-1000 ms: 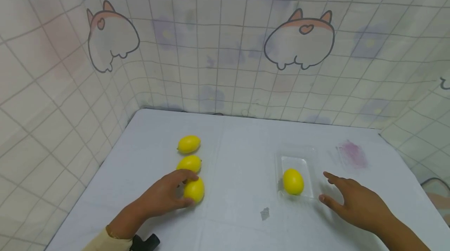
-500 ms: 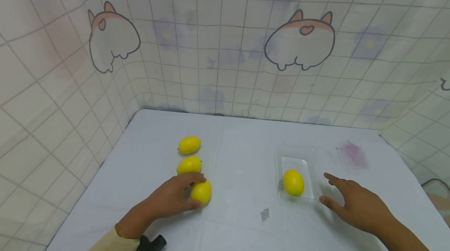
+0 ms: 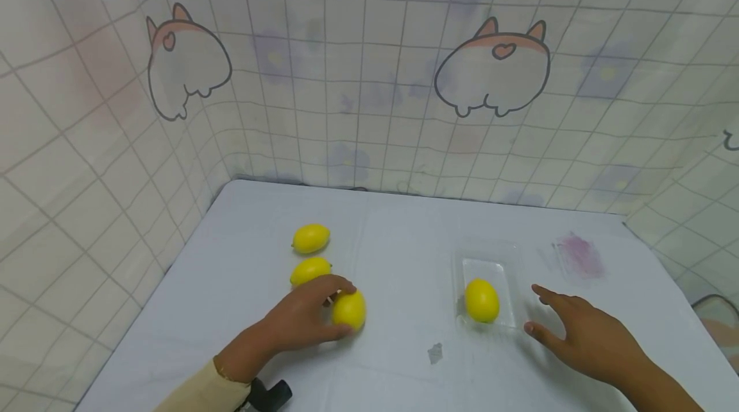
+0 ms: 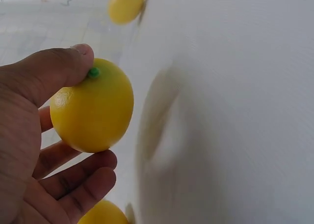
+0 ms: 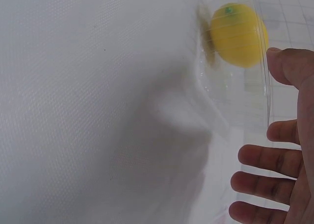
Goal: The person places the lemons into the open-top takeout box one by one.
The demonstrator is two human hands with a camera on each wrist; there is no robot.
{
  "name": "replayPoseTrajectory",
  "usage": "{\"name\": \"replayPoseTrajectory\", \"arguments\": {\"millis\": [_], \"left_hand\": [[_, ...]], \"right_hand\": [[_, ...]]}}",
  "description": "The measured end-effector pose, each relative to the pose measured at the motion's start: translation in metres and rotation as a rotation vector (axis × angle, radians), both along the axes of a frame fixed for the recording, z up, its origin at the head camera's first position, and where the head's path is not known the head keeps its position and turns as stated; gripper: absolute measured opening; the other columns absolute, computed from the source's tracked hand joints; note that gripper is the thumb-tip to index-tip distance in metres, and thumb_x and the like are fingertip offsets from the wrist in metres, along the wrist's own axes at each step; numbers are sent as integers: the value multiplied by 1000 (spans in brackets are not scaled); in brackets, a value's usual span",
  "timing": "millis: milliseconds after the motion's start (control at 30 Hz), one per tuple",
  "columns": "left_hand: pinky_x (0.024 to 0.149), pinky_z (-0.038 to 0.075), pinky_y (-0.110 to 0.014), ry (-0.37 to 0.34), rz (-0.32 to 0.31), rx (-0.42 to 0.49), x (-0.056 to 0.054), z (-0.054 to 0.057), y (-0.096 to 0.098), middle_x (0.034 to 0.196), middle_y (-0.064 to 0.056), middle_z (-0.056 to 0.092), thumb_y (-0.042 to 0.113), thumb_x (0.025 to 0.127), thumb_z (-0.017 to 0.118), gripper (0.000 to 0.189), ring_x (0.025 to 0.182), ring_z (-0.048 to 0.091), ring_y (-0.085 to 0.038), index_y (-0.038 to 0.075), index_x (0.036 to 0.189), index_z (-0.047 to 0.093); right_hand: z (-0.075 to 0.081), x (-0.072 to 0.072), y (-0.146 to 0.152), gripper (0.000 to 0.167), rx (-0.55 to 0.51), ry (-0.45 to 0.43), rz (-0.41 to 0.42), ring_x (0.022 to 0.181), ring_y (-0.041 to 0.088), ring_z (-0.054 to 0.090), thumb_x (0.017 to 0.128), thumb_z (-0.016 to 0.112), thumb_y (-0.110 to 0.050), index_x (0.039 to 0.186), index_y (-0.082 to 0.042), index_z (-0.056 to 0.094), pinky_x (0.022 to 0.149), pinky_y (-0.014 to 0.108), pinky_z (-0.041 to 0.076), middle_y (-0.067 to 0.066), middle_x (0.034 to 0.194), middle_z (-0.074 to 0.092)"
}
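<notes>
My left hand [image 3: 303, 316] grips a yellow lemon [image 4: 93, 106] between thumb and fingers; its green stem spot shows beside the thumb in the left wrist view. Behind that hand, two more lemons lie on the white table: a nearer one [image 3: 310, 269] partly covered by the hand, and a farther one [image 3: 310, 239]. To the right, a clear plastic tray [image 3: 508, 316] holds another lemon [image 3: 482, 301] near its front end. Just right of the tray, my right hand [image 3: 594, 338] hovers with fingers spread and nothing in its grasp.
A torn grey patch [image 3: 435, 353] marks the table [image 3: 398, 258] in front of the tray. Toward the back right is a pink stain [image 3: 580, 255]. A curtain [image 3: 381, 78] with a grid and cartoon print rises behind the table and along its sides.
My left hand has carried its lemon rightward, away from the two lemons on the table. The right hand and the tray have stayed put.
</notes>
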State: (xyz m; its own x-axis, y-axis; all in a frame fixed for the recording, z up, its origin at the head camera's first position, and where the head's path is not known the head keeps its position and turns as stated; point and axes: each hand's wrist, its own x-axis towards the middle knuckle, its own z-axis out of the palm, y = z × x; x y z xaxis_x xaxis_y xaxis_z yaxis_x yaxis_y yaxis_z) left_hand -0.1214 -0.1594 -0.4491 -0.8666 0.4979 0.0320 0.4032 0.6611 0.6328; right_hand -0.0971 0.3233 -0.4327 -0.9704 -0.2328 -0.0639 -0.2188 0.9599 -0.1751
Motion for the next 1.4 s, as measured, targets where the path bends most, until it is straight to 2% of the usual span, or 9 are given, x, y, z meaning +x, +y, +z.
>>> {"name": "replayPoseTrajectory", "arguments": {"millis": [233,467,700,1033,1400], "left_hand": [[92,52,-30,0,9,15,-8,9,19,131,14,60,44,81,87,64,106,57,-6,23,135,60],[91,52,-29,12,-10,39,-15,18,41,133,11,59,45,81,86,64,106,57,-8,22,135,60],[91,52,-28,-13,-11,36,-21,26,63,134,13,58,50,81,85,66,107,58,-10,26,137,59],[88,52,-26,-4,-40,90,-29,26,93,135,11,58,50,81,85,69,106,61,-18,25,139,58],[87,51,-23,10,-68,114,-34,34,119,134,9,58,47,82,85,68,107,61,-17,22,139,59]], "right_hand": [[1,0,0,85,1,-3,2,117,46,60,91,58,-73,150,-12,52,78,66,53,21,129,65],[5,1,-3,84,-1,3,3,116,46,61,91,59,-72,149,-12,52,77,65,53,22,129,65],[3,1,-3,85,-5,1,3,117,46,60,91,57,-74,150,-12,52,77,65,53,21,130,65],[1,1,-1,86,-1,-13,-8,117,46,60,90,56,-75,150,-13,51,77,65,53,21,131,64],[1,1,0,85,-5,1,5,116,46,61,91,57,-74,149,-12,52,76,65,53,21,129,65]]}}
